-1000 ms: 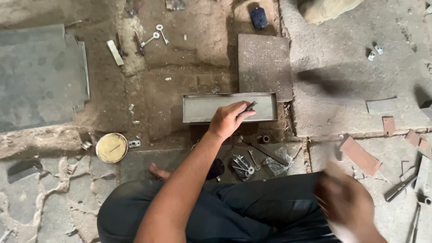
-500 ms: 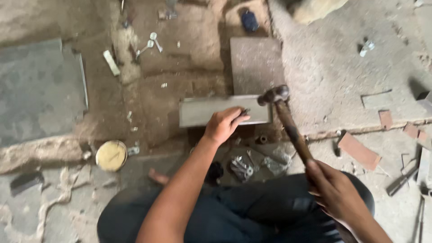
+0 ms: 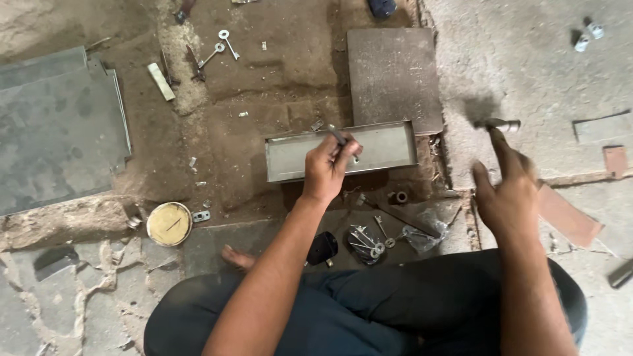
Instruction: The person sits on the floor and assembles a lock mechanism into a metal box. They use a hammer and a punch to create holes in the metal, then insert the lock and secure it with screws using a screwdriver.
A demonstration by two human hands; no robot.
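Head view: left hand (image 3: 328, 169) pinching half-hidden punch (image 3: 337, 136); right hand (image 3: 506, 194) hiding hammer (image 3: 500, 124) handle, grip unclear.

Hidden and cut-off parts on the workshop floor

The right hand (image 3: 511, 191) hid the hammer's (image 3: 498, 124) handle, so only its head showed, and whether the fingers closed round the handle could not be told. The left hand (image 3: 330, 168) covered the lower end of the thin metal punch (image 3: 337, 135) and part of the shallow tray (image 3: 389, 146). A dark blue object (image 3: 382, 6) was cut by the top edge. The keys (image 3: 369, 238) under the tray were too small to count.
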